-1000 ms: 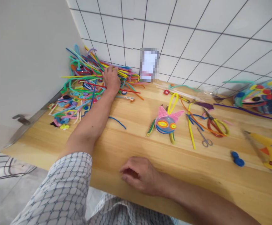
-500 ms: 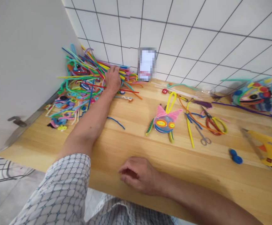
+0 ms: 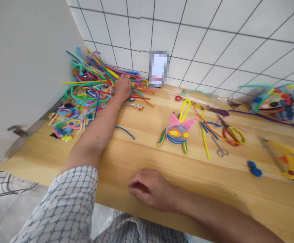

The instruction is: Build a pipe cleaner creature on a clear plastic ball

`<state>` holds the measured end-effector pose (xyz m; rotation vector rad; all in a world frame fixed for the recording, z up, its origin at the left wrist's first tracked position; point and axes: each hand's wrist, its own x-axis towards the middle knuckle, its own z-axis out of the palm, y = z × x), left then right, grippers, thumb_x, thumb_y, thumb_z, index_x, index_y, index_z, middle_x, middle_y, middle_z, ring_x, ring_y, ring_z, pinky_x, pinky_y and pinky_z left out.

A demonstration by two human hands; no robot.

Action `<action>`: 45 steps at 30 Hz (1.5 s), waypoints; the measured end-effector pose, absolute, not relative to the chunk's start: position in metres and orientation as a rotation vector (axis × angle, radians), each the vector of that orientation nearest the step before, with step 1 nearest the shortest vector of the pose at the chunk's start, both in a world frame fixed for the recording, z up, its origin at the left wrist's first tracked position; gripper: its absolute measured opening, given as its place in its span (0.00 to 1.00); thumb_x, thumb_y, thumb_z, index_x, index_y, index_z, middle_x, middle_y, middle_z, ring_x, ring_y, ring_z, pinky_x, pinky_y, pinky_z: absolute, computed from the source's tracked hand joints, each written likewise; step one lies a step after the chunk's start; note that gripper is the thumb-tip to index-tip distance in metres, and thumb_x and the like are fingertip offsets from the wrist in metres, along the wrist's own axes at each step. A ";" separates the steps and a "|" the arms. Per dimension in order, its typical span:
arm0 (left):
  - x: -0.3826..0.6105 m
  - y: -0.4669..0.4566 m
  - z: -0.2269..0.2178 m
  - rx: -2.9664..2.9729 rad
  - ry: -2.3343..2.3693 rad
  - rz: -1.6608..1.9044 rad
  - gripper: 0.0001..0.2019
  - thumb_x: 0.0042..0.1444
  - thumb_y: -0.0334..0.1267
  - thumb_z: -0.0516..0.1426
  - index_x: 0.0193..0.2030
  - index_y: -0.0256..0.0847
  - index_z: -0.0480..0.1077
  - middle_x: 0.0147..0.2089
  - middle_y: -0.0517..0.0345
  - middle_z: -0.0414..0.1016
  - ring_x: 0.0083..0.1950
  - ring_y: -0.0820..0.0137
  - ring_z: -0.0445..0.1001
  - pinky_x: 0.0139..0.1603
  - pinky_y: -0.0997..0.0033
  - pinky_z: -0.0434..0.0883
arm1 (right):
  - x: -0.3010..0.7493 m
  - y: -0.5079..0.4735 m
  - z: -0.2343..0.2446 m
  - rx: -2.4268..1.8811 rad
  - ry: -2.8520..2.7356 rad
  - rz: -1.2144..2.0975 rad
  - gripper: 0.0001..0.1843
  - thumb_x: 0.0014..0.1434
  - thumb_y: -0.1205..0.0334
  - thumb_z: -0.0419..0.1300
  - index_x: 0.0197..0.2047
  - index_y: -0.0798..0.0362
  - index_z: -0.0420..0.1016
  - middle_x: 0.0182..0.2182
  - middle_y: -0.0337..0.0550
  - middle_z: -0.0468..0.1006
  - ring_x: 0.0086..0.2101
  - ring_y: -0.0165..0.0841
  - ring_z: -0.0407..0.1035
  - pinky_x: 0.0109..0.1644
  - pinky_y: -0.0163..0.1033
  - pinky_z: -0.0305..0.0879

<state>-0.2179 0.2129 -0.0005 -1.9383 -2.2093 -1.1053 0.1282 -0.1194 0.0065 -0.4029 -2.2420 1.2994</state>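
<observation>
My left hand [image 3: 123, 87] reaches far across the wooden table [image 3: 147, 158] into a heap of coloured pipe cleaners [image 3: 93, 84] by the tiled wall. Its fingers curl down among the strands; which strand they hold is hidden. My right hand [image 3: 149, 189] rests near the table's front edge, fingers loosely curled under with nothing seen in them. A small craft creature [image 3: 177, 132] with pink ears and yellow eyes lies in the middle of the table, apart from both hands.
Small scissors [image 3: 219, 148], red-handled pliers [image 3: 229, 133] and loose yellow, orange and blue pipe cleaners lie right of the creature. A yellow glue gun [image 3: 289, 157] and a blue piece [image 3: 254, 168] sit at the right. A larger colourful craft [image 3: 278, 103] is far right. A white panel stands at left.
My left hand has closed and drawn slightly down into the pipe cleaner heap. My right hand has not moved.
</observation>
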 end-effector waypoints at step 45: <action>-0.222 0.226 -0.015 -1.981 -2.136 -1.254 0.24 0.72 0.42 0.56 0.72 0.47 0.77 0.83 0.42 0.71 0.87 0.45 0.64 0.92 0.40 0.57 | 0.128 -0.119 0.007 -0.431 -2.305 1.290 0.07 0.79 0.56 0.65 0.52 0.50 0.83 0.39 0.44 0.89 0.39 0.34 0.82 0.48 0.38 0.77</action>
